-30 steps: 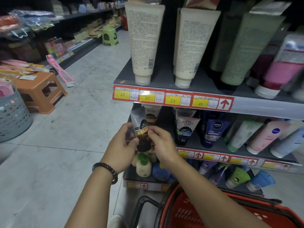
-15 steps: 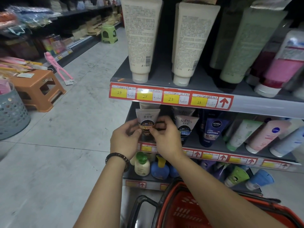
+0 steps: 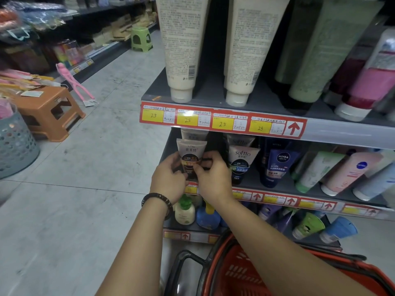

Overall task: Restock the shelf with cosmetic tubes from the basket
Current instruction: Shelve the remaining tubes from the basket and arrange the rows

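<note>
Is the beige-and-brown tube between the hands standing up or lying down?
Standing up: the beige-and-brown plastic tube has its crimped end on top, label upright, held by the left hand and right hand.

Left hand (image 3: pixel 168 182) and right hand (image 3: pixel 213 182) hide the base of the tube (image 3: pixel 191 154); the basket (image 3: pixel 235 272) is cropped.

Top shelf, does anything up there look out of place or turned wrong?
Yes. The left cream tube and the right cream tube show only fine print to the aisle, so they look turned back to front. The green tubes beside them lean, though the wide lens may exaggerate that.
</note>
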{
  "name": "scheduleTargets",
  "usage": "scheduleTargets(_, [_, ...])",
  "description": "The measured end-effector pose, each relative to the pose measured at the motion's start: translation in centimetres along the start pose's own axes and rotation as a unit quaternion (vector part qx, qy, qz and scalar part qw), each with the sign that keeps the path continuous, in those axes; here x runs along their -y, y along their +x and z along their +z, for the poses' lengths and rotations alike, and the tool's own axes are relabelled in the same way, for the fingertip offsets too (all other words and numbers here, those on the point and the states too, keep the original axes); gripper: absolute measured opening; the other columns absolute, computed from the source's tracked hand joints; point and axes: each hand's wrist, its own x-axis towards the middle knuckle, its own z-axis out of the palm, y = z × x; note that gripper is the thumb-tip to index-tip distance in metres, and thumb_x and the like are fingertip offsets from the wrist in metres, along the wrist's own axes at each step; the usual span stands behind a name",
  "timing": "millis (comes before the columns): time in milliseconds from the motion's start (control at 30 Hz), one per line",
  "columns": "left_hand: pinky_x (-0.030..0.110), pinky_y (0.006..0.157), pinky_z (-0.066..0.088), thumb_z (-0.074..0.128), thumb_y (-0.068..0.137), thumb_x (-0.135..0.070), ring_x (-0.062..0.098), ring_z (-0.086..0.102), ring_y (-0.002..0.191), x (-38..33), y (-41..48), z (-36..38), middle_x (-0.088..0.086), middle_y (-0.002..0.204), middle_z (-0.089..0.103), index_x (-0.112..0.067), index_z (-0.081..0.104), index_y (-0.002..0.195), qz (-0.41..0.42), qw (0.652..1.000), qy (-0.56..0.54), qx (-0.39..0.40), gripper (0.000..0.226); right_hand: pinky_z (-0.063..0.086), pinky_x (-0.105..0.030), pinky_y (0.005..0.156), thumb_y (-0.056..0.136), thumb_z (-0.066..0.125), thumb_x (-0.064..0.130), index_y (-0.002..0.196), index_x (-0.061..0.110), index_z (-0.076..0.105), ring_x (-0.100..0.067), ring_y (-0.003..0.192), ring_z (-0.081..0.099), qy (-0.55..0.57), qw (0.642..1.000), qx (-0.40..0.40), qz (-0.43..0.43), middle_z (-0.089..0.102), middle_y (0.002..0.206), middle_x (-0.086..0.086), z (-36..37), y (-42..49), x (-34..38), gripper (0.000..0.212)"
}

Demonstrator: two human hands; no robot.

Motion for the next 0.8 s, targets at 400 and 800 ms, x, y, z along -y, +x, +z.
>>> scheduleTargets(400, [0.045, 0.094, 0.064, 0.066, 0.103, -0.01, 0.021, 0.076, 0.1, -0.7, -2.5, 0.0, -0.005, 0.109, 0.077, -0.03, 0.064, 0.112, 0.021, 0.986, 0.114, -0.12, 0.022, 0.061, -0.028, 0.082, 0.107, 0.069, 0.026, 0.121, 0.028, 0.068, -0.006, 0.094, 0.074, 0.047, 0.997, 0.057, -0.016, 0.077, 0.102, 0.007, -3.8, -4.2, 1.4, 0.014])
scheduleTargets(800, [0.04, 0.066, 0.057, 0.068, 0.104, -0.036, 0.004, 0.064, 0.076, -9.6, -12.9, 6.9, -0.018, 0.083, 0.067, -0.038, 0.06, 0.094, 0.249, 0.894, 0.371, 0.004, 0.013, 0.053, -0.026, 0.07, 0.105, 0.067, 0.039, 0.099, 0.031, 0.068, -0.003, 0.076, 0.065, -0.156, 0.978, 0.024, -0.137, 0.07, 0.084, 0.014, -23.0, -6.6, 5.3, 0.01])
